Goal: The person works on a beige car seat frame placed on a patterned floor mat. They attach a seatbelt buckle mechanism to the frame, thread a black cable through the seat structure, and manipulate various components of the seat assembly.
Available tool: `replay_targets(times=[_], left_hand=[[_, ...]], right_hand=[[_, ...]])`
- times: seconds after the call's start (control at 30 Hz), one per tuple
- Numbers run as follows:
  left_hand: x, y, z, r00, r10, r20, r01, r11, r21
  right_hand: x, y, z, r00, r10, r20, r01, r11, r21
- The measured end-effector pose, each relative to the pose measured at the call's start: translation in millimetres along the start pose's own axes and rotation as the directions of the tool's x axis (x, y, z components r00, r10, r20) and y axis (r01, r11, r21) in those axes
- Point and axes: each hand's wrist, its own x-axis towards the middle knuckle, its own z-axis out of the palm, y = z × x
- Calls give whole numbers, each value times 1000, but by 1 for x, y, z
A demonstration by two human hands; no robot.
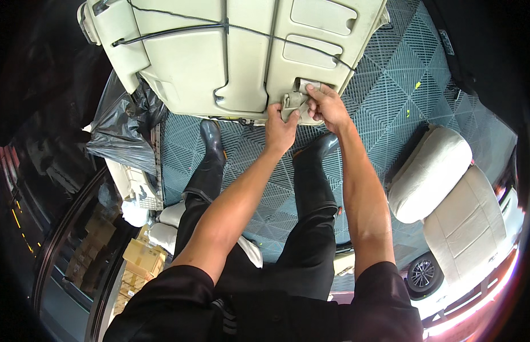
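Observation:
A large cream moulded panel [191, 65] stands in front of me, with a black cord [256, 29] stretched across it. Near its lower right corner is a small rectangular opening with a pale, curved piece [303, 84] in it. My left hand [281, 128] pinches a crumpled beige strap-like piece [290, 104] just below the opening. Thumb and fingers of my right hand [329, 108] are closed at the right side of the same piece, close to the opening's edge. What lies between the fingertips is partly hidden.
Blue-grey grid tiles [379, 114] cover the floor, where my black boots [213, 142] stand. Left of the panel lies a black plastic bag [125, 128]. White padded seat parts [433, 174] are at the right. Cardboard boxes [144, 256] sit at the lower left.

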Motion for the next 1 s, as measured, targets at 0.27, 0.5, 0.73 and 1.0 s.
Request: replay_targets(times=[0.27, 0.5, 0.73, 1.0], left_hand=[[5, -3, -3, 997, 74, -30, -70, 990, 122], [0, 9, -4, 999, 30, -28, -25, 989, 145], [-1, 9, -6, 1000, -15, -16, 18, 986, 166], [0, 12, -3, 1000, 11, -8, -10, 987, 160]], right_hand=[[23, 11, 13, 937, -251, -243, 130, 895, -426], [2, 0, 14, 962, -175, -208, 152, 981, -121], [0, 16, 13, 951, -197, -238, 205, 979, 8], [8, 15, 16, 959, -154, -237, 189, 973, 132]])
